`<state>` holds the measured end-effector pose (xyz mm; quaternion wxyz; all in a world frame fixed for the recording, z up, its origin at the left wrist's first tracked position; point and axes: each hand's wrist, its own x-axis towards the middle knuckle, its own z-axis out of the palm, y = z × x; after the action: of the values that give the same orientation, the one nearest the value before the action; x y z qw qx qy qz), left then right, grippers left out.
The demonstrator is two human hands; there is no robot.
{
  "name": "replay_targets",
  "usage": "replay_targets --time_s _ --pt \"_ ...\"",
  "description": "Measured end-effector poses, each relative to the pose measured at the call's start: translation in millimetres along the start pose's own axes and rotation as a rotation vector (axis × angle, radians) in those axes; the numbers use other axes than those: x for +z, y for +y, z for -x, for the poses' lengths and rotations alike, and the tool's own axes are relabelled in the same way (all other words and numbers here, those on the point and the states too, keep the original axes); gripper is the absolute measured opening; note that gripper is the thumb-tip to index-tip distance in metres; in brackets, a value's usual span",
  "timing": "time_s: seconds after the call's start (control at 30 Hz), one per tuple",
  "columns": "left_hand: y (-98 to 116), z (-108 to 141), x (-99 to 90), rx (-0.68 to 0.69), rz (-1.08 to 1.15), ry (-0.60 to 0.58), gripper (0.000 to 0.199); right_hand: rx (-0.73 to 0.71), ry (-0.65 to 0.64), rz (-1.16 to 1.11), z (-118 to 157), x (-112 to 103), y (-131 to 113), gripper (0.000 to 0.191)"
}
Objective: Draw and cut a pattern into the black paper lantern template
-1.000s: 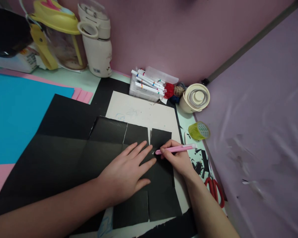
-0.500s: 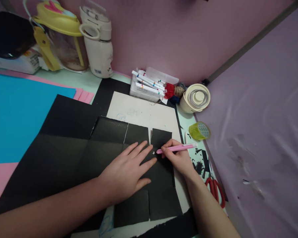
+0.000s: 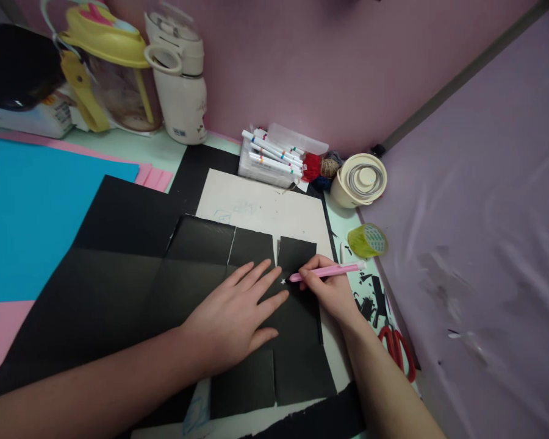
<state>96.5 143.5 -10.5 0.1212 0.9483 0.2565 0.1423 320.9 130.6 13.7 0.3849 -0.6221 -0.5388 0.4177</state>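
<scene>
My left hand (image 3: 238,320) lies flat with fingers spread on a creased sheet of black card (image 3: 302,332), which has slits along its edges. In my right hand (image 3: 329,289) is a slim pink pen-shaped tool (image 3: 322,272) with a clear end, gripped between thumb and fingers. Its dark tip touches or nearly touches the card beside a small white star shape (image 3: 283,281), just off my left fingertips. Whether the tip is a nib or a blade, I cannot tell. Under the card lies a pale board (image 3: 265,204) with faint blue marks.
Red-handled scissors (image 3: 398,350) and black paper scraps (image 3: 368,302) lie to the right, near a yellow-green cup (image 3: 367,240). Behind stand a box of white markers (image 3: 274,155), a cream round container (image 3: 361,180), a white bottle (image 3: 180,91) and a yellow-lidded jug (image 3: 123,79). Blue paper (image 3: 50,219) lies left.
The pink tool has shifted very slightly to the right, its far end tipping up a little, as my right hand adjusts. My left hand and the card stay put.
</scene>
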Motion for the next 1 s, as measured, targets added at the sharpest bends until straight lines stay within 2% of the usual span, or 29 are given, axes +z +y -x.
replay_targets --time_s 1.0 --pt "0.3 0.5 0.0 0.006 -0.016 0.0 0.055 0.004 -0.047 -0.01 0.7 -1.2 0.1 0.018"
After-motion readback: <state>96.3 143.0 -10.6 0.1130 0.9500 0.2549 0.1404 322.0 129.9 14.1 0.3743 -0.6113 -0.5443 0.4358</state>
